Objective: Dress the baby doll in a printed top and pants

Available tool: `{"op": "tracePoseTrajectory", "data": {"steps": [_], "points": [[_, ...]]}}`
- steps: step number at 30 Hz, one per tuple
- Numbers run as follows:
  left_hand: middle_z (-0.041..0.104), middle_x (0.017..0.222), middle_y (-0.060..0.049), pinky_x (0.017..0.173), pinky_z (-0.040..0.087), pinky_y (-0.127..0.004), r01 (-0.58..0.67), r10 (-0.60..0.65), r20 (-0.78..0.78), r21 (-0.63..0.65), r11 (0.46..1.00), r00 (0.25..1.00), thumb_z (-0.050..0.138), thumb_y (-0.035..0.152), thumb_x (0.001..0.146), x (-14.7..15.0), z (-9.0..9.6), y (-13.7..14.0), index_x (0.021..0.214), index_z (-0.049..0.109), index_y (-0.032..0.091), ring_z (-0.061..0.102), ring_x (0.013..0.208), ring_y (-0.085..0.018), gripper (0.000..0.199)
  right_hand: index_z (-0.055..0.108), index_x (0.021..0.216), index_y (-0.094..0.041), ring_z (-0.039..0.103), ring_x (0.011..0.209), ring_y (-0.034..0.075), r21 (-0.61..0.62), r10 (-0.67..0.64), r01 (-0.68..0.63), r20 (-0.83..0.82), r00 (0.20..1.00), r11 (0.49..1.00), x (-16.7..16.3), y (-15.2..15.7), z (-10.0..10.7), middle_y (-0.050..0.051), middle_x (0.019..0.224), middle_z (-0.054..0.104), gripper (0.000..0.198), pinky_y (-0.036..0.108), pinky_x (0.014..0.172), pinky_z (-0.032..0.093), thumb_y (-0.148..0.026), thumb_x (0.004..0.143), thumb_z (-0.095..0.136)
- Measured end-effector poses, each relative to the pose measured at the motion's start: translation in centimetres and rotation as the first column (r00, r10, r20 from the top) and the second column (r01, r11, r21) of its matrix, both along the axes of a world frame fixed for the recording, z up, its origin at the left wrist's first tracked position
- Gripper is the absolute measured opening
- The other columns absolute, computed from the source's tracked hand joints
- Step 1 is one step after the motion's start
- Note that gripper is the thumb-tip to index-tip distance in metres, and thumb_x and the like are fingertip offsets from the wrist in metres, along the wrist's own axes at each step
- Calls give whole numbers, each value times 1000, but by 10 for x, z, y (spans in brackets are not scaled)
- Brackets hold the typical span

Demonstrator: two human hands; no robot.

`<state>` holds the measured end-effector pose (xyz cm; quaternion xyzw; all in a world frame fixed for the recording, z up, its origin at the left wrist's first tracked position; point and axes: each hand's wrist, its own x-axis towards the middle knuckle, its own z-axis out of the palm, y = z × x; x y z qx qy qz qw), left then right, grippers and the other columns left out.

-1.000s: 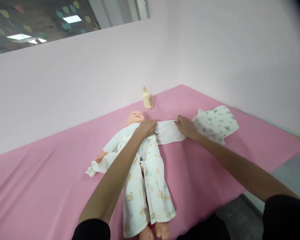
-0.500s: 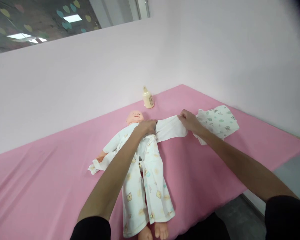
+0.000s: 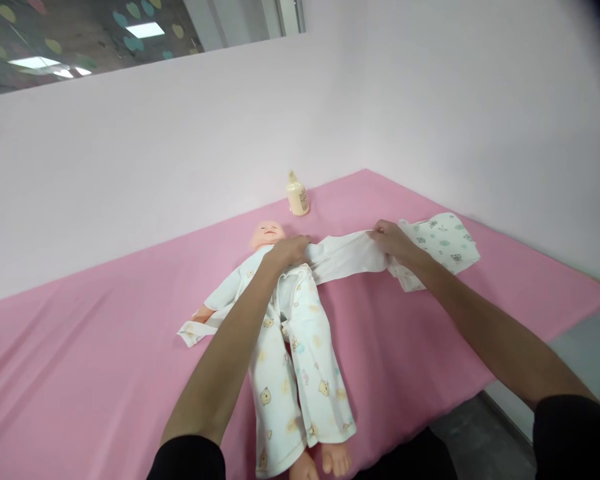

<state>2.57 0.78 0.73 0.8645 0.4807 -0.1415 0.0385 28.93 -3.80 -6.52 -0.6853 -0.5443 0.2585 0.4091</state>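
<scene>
A baby doll [image 3: 269, 231] lies on its back, dressed in a white baby romper [image 3: 307, 320] printed with bears. Across its chest reaches my left hand [image 3: 291, 252], fingers closed on the garment near the shoulder. From there a white sleeve [image 3: 347, 255] of the romper stretches out flat to the right, plain side showing. My right hand [image 3: 393, 240] pinches the far end of this sleeve. The doll's arm on that side is hidden from view. Its other arm rests out to the left, with a loose flap of white cloth [image 3: 193, 332] by its hand.
A cream pump bottle [image 3: 298, 197] stands beyond the doll's head, near the wall. Folded white cloth with a green print [image 3: 447, 240] lies beside my right hand. Pink sheeting [image 3: 80, 360] covers the table, whose front edge runs along the lower right.
My right hand has moved slightly right, and the sleeve is drawn out longer and straighter. The cloth flap by the doll's other hand has shifted a little.
</scene>
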Motion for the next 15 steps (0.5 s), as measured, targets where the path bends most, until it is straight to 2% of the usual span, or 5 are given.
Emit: {"op": "tracePoseTrajectory", "data": {"steps": [5, 8, 11, 13, 15], "points": [[63, 128, -9, 83, 50, -31, 3, -4, 29, 19, 1000, 1000, 56, 25, 77, 0, -4, -2, 129, 54, 21, 62, 109, -25, 53, 54, 80, -20, 54, 76, 16, -66, 33, -28, 73, 997, 997, -12, -2, -5, 3, 84, 62, 17, 29, 66, 37, -35, 88, 53], [61, 132, -7, 87, 50, -32, 3, -6, 67, 49, 999, 998, 54, 24, 76, 0, -6, -3, 134, 52, 23, 61, 113, -25, 58, 59, 83, -19, 58, 82, 21, -112, 43, -32, 100, 994, 993, -20, -1, -8, 8, 93, 67, 32, 31, 68, 38, -51, 88, 54], [62, 131, -8, 85, 50, -34, 2, -7, 65, 70, 998, 998, 53, 25, 76, 1, -7, -4, 135, 53, 22, 62, 111, -26, 59, 60, 84, -18, 59, 83, 24, -171, 99, -72, 155, 983, 983, -31, -1, -11, 11, 93, 68, 50, 32, 66, 38, -68, 79, 60], [62, 132, -8, 86, 51, -34, 13, -17, 52, 71, 997, 999, 52, 23, 76, 2, -6, -6, 136, 53, 22, 62, 113, -26, 61, 61, 85, -18, 60, 83, 24, -154, 154, -132, 137, 979, 979, -39, -3, -14, 10, 94, 68, 51, 31, 65, 38, -69, 76, 64], [61, 135, -7, 90, 50, -34, 24, -27, 38, 70, 997, 999, 53, 20, 75, 3, -5, -8, 137, 52, 23, 60, 117, -25, 62, 61, 80, -19, 59, 78, 21, -94, 180, -174, 59, 982, 980, -47, -4, -18, 6, 86, 67, 44, 30, 63, 37, -63, 78, 64]]}}
